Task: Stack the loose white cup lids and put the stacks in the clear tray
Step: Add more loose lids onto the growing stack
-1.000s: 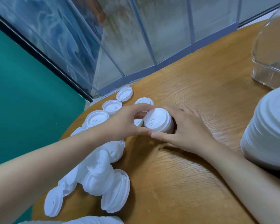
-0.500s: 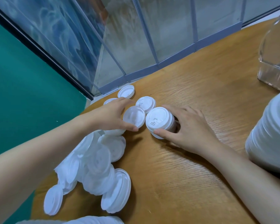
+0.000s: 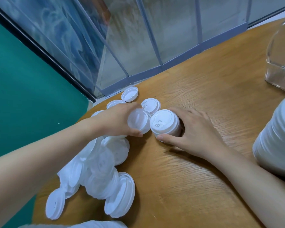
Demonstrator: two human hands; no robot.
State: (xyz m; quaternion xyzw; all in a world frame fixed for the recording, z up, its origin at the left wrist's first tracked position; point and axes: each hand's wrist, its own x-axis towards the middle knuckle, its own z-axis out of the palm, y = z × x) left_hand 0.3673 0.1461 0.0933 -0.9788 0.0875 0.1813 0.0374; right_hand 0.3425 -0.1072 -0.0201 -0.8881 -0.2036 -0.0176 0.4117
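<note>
Two hands (image 3: 120,120), one clear tray (image 3: 281,63)

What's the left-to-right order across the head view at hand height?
Left hand holding a single white plastic cup lid → short stack of white lids steadied by the right hand → tall stack of white lids at the right edge.

Clear tray (image 3: 281,69) cut off at right edge. Tall lid stack (image 3: 276,139) near right, part out of frame. Lid pile (image 3: 97,165) under left forearm blurred; count unclear. Bottom-edge lids (image 3: 92,225) cropped.
</note>
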